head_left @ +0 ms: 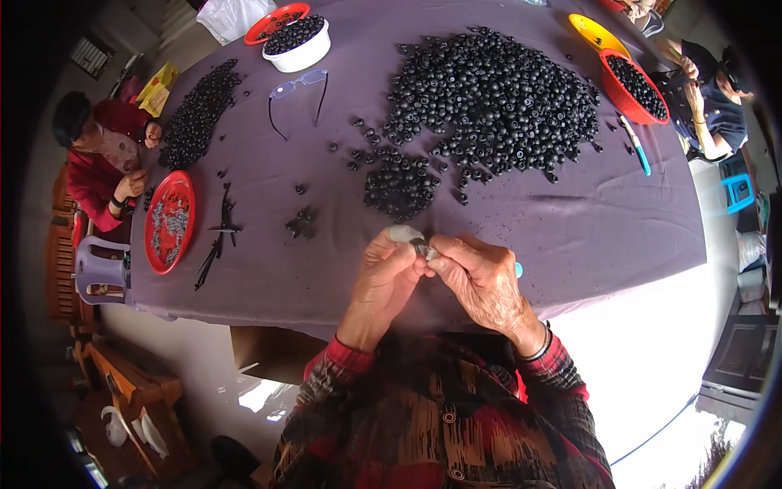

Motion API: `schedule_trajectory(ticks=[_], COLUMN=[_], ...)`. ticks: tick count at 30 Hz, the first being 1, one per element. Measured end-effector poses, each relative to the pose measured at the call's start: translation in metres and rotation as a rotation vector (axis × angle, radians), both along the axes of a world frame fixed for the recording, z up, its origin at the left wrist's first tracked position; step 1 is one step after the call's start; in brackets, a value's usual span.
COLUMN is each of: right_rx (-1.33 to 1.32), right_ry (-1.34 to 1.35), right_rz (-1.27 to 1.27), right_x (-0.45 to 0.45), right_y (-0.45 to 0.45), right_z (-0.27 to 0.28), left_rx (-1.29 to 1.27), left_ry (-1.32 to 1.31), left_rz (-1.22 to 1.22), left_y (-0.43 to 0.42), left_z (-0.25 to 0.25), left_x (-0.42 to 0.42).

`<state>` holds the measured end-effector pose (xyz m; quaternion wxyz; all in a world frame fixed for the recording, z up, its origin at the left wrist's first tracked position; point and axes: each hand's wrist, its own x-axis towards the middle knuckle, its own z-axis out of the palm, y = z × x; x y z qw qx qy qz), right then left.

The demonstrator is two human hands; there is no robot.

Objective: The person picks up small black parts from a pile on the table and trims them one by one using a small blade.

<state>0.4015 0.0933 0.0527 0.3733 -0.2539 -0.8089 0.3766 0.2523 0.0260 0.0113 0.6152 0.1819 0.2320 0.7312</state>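
Near the table's front edge, my left hand (380, 281) and my right hand (485, 281) meet at the fingertips. A white cover wraps one fingertip of my left hand. Pinched in that hand is a small black hollow part (419, 243), like those on the table. My right thumb and forefinger close at the same spot, over a tiny pale bit whose kind I cannot make out. Just beyond the fingers lies a small heap of black parts (399, 186). A far larger pile of these parts (497, 98) spreads behind it.
Left on the purple cloth (326, 269) lie a red tray (189, 236) of small grey pieces, black pliers (224, 232) and glasses (298, 85). A white tub (300, 60) and a red bowl (635, 107) hold black parts. A blue-handled tool (641, 155) lies right. People sit at both sides.
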Motion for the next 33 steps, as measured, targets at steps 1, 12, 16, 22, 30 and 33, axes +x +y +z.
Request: schedule_trajectory(ticks=[1,12,16,22,30,33], right_rx=[-0.016,-0.148,-0.250,-0.491,-0.786,-0.472], right_ry=[0.006,-0.052,-0.068,0.100,0.155,-0.069], right_rz=[-0.002,-0.103,0.126,0.296,0.313,0.167], right_x=[0.001,0.015,0.022,0.018,0.019,0.019], right_y=[0.001,0.031,0.030,0.025,0.022,0.028], right_z=[-0.001,-0.001,0.025,0.022,0.021,0.023], left_rx=[0.010,0.000,-0.008,-0.036,-0.064,-0.069], left_ry=[0.000,0.043,-0.022,0.012,-0.116,-0.146], left_rz=[0.007,-0.048,-0.095,-0.123,-0.256,-0.245], left_y=[-0.001,-0.005,0.000,0.000,-0.010,-0.014], left_z=[-0.001,0.012,0.006,0.004,-0.004,0.000], left_x=[0.002,0.007,0.014,0.020,0.028,0.027])
